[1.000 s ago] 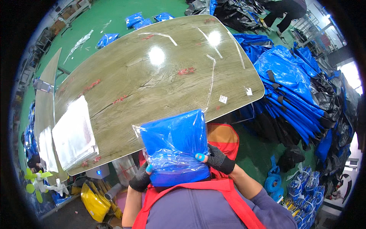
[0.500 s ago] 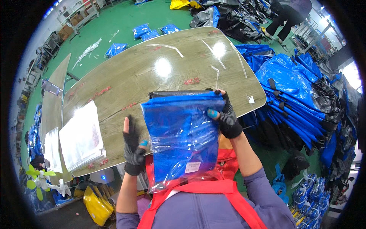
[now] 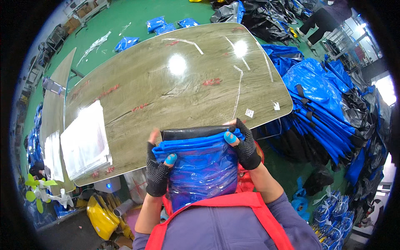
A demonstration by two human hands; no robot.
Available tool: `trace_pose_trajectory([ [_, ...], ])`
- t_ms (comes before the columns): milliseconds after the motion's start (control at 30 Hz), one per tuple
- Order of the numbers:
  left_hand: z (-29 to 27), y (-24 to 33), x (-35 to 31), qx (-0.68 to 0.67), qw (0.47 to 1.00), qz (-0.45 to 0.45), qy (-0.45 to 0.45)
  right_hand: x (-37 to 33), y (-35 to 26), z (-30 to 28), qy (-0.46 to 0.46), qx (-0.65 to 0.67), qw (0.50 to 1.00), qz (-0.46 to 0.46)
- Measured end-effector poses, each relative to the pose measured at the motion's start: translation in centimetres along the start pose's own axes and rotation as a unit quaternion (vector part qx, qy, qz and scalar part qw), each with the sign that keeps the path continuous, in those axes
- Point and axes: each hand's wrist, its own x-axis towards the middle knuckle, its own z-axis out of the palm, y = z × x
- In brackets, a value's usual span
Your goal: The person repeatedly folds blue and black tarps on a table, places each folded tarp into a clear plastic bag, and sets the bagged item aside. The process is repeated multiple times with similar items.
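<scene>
Bundle [image 3: 196,143] hangs at six o'clock by the table's [image 3: 166,96] near edge, open room toward twelve. Left hand [image 3: 158,171] pinches its ten-o'clock corner; clear bag [image 3: 204,179] covers its front; right hand [image 3: 246,149] pinches two o'clock.

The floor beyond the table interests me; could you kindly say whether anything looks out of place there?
Yes: whitish plastic-like scraps lie loose on the green floor, left of the blue packets; strewn and crumpled, they look like stray litter.

We hold a blue folded sheet [image 3: 196,146], layered, with a black fold [image 3: 196,133] along its far edge, in glossy, wrinkled clear plastic [image 3: 200,179] before the tabletop's [image 3: 166,91] near edge.
</scene>
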Motion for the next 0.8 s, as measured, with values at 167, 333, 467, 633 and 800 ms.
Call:
trace_pose_trajectory([
  [167, -0.4, -0.1, 0.7, 0.131, 0.983, 0.118, 0.050, 0.1, 0.2, -0.5, -0.036, -0.154, 0.955, -0.252],
  [333, -1.4, -1.6, 2.1, 0.196, 0.975, 0.102, 0.029, 0.4, 0.2, -0.7, -0.055, -0.186, 0.958, -0.210],
  [467, -2.4, -2.8, 2.8, 0.171, 0.972, 0.158, -0.023, 0.7, 0.5, -0.9, -0.053, -0.220, 0.939, -0.261],
  [633, -3.5, -2.6, 3.3, 0.149, 0.963, 0.201, -0.098, 0.8, 1.5, -0.6, -0.031, -0.118, 0.957, -0.265],
  [800, -3.6, -0.4, 4.3, 0.203, 0.958, 0.175, -0.100, 2.0, 0.9, -0.7, 0.093, -0.148, 0.968, -0.179],
])
